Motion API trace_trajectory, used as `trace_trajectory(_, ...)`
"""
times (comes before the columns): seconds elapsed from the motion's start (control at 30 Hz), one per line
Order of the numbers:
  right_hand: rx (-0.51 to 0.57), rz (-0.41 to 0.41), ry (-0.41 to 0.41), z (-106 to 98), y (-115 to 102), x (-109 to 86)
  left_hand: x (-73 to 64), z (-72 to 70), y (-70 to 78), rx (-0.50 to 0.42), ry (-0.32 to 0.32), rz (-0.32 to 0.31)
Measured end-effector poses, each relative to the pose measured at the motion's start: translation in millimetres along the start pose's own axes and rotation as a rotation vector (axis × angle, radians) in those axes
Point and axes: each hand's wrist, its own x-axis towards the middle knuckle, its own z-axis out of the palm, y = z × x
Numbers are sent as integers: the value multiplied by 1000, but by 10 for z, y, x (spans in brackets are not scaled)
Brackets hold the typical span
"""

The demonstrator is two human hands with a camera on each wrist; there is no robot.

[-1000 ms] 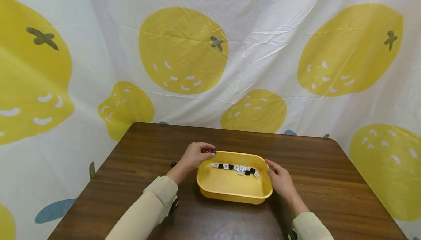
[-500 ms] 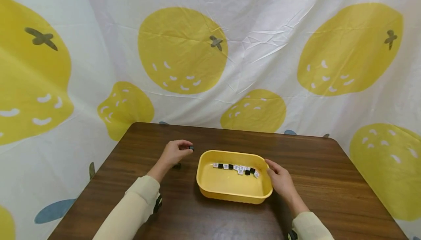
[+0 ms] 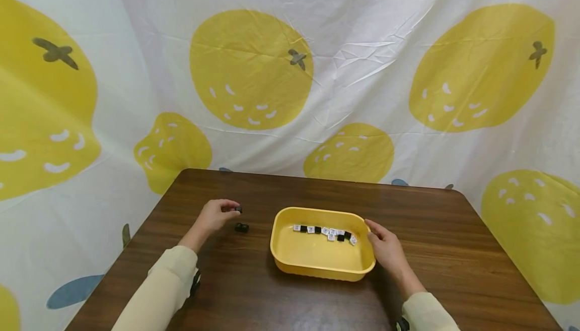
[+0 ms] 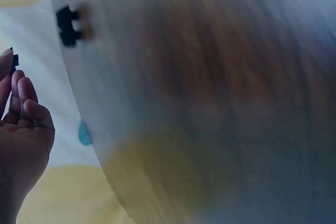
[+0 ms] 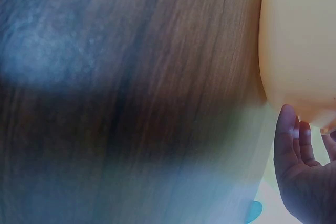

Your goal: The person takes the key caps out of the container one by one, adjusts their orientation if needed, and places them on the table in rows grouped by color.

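Observation:
In the head view my left hand point(image 3: 215, 216) pinches a small black block point(image 3: 238, 209) between thumb and fingertips, left of the yellow basin. Two more black blocks point(image 3: 241, 227) lie side by side on the table just below it. The left wrist view shows the pinched block point(image 4: 14, 60) partly hidden by the fingers. My right hand point(image 3: 387, 249) grips the right end of the shallow yellow basin point(image 3: 312, 273) at its rim. Inside, toward the back, a crooked row of several small black blocks and white printed tiles point(image 3: 310, 229) lies on the basin floor.
The dark brown wooden table point(image 3: 435, 240) carries the basin near its middle. A white curtain point(image 3: 353, 79) with a yellow lemon print hangs behind the table and along its sides.
My left hand has moved left from the basin's far left rim to over the table, carrying the black block. The two blocks below it now show fully. The right hand and basin stay put.

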Motion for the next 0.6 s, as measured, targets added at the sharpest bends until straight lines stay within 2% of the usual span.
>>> trace_trajectory(0.17,-4,-10,10,1,0,0,-63,-77,-147,65,-7,-22)
trace_trajectory(0.3,-11,-12,13,3,6,0,-101,-104,-211,121,-43,-37)
trace_trajectory(0.43,-12,-19,19,4,7,0,-107,-79,-266,163,-71,-29)
trace_trajectory(0.6,-14,-31,27,6,-6,-7,-93,-20,-328,174,-75,-4)
